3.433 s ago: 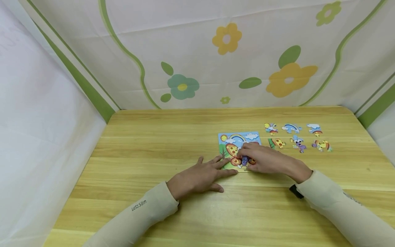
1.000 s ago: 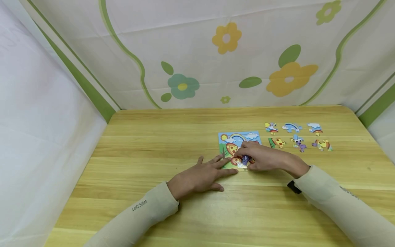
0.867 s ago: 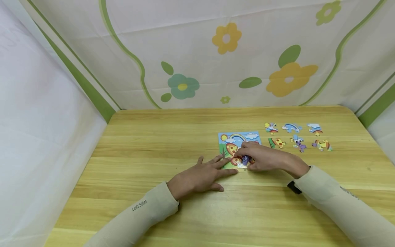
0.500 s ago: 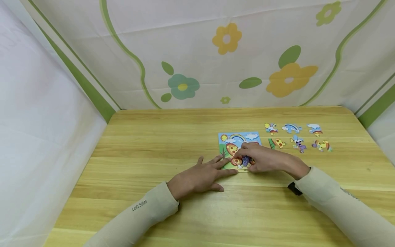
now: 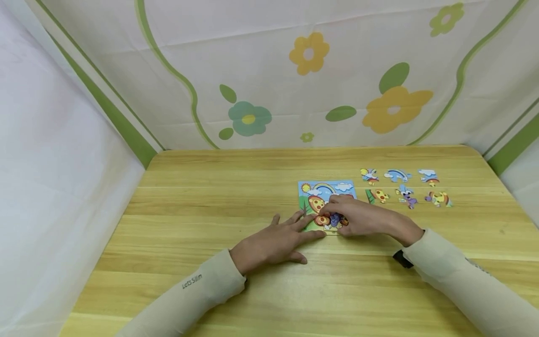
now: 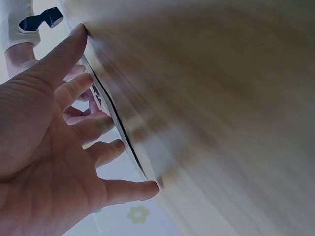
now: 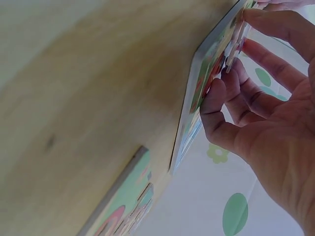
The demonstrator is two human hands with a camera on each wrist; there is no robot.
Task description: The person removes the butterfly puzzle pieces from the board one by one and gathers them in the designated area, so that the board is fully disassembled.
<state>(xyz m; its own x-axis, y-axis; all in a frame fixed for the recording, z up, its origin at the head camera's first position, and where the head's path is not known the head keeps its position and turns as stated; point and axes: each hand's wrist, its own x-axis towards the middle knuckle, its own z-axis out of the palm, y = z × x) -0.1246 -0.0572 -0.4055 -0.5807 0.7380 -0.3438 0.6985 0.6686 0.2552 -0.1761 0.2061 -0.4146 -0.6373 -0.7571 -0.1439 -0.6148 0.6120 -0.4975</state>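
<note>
A small picture puzzle board (image 5: pixel 306 202) with a sun, rainbow and butterfly lies on the wooden table. My left hand (image 5: pixel 271 243) is spread flat beside it, fingertips resting on its left and near edges. In the left wrist view the fingers of the left hand (image 6: pixel 64 132) look straight and apart. My right hand (image 5: pixel 364 217) is over the board's right half and pinches a purple-patterned puzzle piece (image 5: pixel 335 220) at the board's lower part. The right wrist view shows the thin piece (image 7: pixel 233 58) tilted between the right hand's fingers (image 7: pixel 266 54). The right hand hides part of the board.
Several loose puzzle pieces lie in two rows right of the board, among them a rainbow piece (image 5: pixel 397 175), a cloud piece (image 5: pixel 428 177) and a purple-and-blue piece (image 5: pixel 406 196). A flowered cloth (image 5: pixel 278 84) hangs behind the table's (image 5: pixel 219 201) far edge.
The pinched piece shifts and tilts slightly at the board's lower part, its glare fading since a second ago. Both hands stay nearly in place; the loose pieces lie as before.
</note>
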